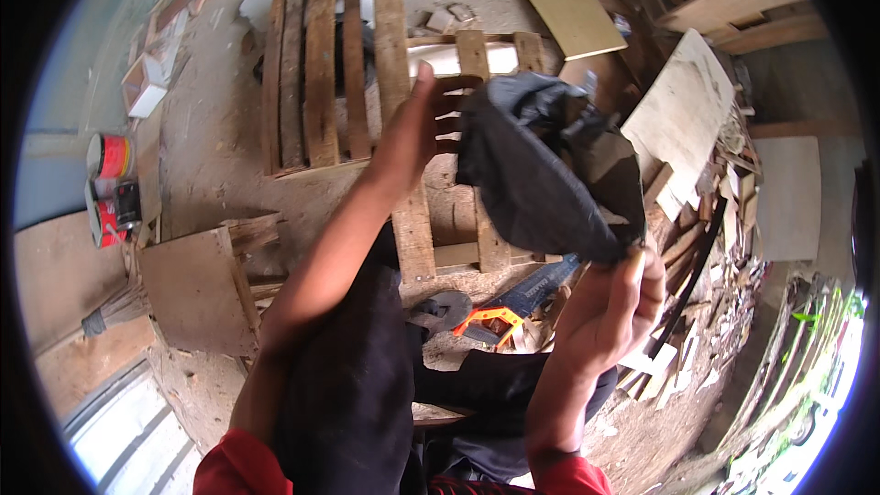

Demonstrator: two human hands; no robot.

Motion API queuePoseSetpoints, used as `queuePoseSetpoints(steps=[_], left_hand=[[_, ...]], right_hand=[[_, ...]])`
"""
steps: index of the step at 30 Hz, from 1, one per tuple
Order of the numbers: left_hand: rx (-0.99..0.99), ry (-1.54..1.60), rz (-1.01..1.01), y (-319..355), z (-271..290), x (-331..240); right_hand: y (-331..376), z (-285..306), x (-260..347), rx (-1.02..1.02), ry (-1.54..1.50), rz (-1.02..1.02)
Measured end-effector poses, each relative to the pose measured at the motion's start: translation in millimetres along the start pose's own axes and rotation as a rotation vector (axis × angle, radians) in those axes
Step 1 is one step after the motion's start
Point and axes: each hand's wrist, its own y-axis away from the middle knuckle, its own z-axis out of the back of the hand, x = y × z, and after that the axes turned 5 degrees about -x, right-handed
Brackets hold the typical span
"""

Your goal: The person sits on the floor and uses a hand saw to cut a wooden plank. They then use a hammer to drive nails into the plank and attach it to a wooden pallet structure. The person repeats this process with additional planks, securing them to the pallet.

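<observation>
A black plastic bag (527, 170), crumpled and with its mouth partly spread, hangs in front of me above the wooden slats. My right hand (616, 307) pinches its lower right edge between thumb and fingers. At the bag's left side is my left hand (423, 124), thumb up and fingers stretched apart toward it. Those fingertips reach the bag's edge, and whether they press on it I cannot tell. Below the bag stands a wooden slatted frame (417, 229), and a second slatted section (321, 82) lies further left.
A handsaw (536, 289) with an orange handle (495, 319) lies near my knees beside a dark round disc (447, 310). Red cans (112, 158) stand at the left by a brown board (197, 289). Wood scraps and a pale panel (683, 119) fill the right side.
</observation>
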Motion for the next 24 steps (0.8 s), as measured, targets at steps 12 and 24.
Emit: queuePoseSetpoints(steps=[12, 24], left_hand=[[-0.228, 0.044, -0.136, 67.7, 122.0, 18.2], [0.159, -1.443, -0.448, 66.0, 97.4, 7.1]], right_hand=[[51.4, 16.4, -102.1, 0.474, 0.784, -0.170], [30.5, -50.0, -77.4, 0.652, 0.782, 0.173]])
